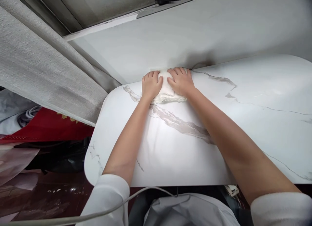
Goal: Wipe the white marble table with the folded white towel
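Note:
A folded white cloth (pixel 166 87) with a ruffled near edge lies at the far side of the white marble-patterned table (pixel 175 161). My left hand (pixel 151 84) rests on the cloth's left part, fingers stretched forward and thumb pointing inward. On its right part lies my right hand (pixel 181 80), also palm down, with the fingers stretched out and a little spread. Both hands press on the cloth from above, and the bare middle of it shows between the two thumbs. My palms hide the cloth's sides.
Behind the table's far edge rises a pale wall (pixel 117 50), with a window frame above. A grey curtain (pixel 48 57) hangs at left, beside a red cloth (pixel 58 127). A pale cable (pixel 117 206) crosses in front of me, and a white power strip (pixel 231 190) sits below the near edge.

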A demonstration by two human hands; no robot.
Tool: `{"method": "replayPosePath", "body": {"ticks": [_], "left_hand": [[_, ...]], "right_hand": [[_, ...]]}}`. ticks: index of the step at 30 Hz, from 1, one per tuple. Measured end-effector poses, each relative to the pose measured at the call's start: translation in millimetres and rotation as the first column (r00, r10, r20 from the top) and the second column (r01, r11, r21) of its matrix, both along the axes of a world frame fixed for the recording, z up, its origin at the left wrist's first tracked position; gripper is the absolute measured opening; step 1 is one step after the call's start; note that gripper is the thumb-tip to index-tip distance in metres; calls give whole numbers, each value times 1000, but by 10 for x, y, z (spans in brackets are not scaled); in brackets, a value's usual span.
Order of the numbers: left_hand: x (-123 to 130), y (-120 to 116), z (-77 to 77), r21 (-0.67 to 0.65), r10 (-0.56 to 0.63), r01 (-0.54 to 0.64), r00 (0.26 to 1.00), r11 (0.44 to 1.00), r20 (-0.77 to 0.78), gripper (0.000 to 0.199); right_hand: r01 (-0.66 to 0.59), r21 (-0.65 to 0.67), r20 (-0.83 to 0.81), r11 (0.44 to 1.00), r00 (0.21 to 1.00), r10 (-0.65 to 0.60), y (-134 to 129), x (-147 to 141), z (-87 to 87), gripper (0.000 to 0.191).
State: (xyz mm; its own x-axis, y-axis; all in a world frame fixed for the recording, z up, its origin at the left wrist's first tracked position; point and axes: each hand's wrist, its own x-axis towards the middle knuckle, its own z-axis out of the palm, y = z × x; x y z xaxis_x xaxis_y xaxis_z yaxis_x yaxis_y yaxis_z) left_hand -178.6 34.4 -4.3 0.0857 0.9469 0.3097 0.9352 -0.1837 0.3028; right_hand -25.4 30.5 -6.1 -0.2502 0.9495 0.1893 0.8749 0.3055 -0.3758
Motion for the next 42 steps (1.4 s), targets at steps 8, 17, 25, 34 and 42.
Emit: {"method": "replayPosePath", "body": {"ticks": [8, 17, 25, 34, 42], "left_hand": [[189, -383, 24, -7, -60, 60, 998, 998, -23, 41], [305, -1033, 19, -48, -86, 81, 988, 996, -132, 48], [385, -1738, 47, -45, -113, 107, 980, 993, -166, 47], [500, -2501, 60, -45, -210, 206, 957, 978, -198, 50], [694, -2826, 104, -69, -381, 375, 904, 925, -194, 52]], "right_hand": [[30, 34, -24, 999, 999, -30, -390, 186, -33, 56], [2, 20, 36, 1000, 999, -2, -977, 367, -37, 57], [8, 43, 135, 999, 991, -14, -1719, 454, -6, 56], [-20, 28, 229, 999, 973, 13, -2552, 653, 24, 62], [-144, 181, 204, 973, 973, 106, -2806, 1029, -80, 59]]}}
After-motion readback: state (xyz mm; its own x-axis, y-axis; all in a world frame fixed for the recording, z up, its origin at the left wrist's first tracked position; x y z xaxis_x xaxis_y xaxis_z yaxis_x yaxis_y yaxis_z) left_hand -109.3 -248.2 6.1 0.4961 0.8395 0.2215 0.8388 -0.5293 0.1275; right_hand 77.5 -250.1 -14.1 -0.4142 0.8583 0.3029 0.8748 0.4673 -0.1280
